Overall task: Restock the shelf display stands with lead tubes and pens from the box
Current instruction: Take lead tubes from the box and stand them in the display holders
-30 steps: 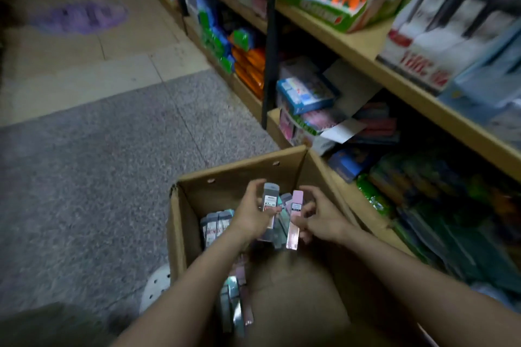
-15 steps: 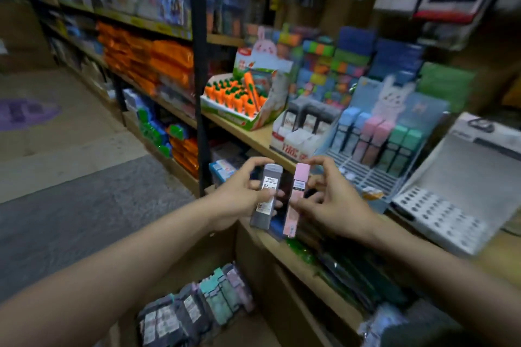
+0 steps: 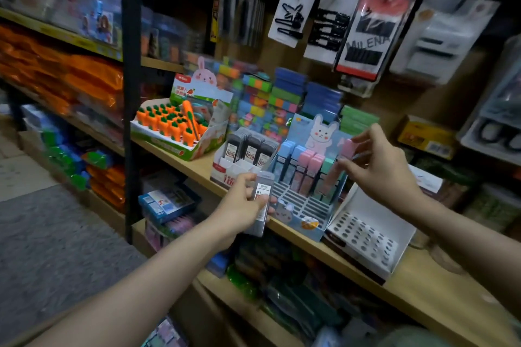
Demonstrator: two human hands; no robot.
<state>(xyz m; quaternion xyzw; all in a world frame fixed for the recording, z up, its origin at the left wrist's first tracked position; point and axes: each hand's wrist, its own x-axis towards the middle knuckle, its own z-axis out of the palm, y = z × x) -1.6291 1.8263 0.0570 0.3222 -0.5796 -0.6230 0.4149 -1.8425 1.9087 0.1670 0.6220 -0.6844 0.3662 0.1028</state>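
Observation:
My left hand (image 3: 239, 205) grips a grey lead tube (image 3: 262, 200) upright in front of the shelf edge, below the white stand (image 3: 239, 160) of grey tubes. My right hand (image 3: 377, 166) pinches a pink lead tube (image 3: 338, 166) over the right side of the blue rabbit display stand (image 3: 307, 205), which holds blue, pink and green tubes in its back rows. The stand's front grid slots are bare. More lead tubes (image 3: 166, 332) lie at the bottom edge; the box around them is out of sight.
A carrot-eraser display box (image 3: 180, 127) stands left of the stands. A white tray with round holes (image 3: 366, 234) sits to the right on the wooden shelf (image 3: 423, 276). Hair-clip cards (image 3: 293, 14) hang above. A black shelf post (image 3: 131, 93) rises at left.
Both hands rose from the box to the shelf. My right hand carried the pink tube right, over the blue stand; my left stayed lower with the grey tube.

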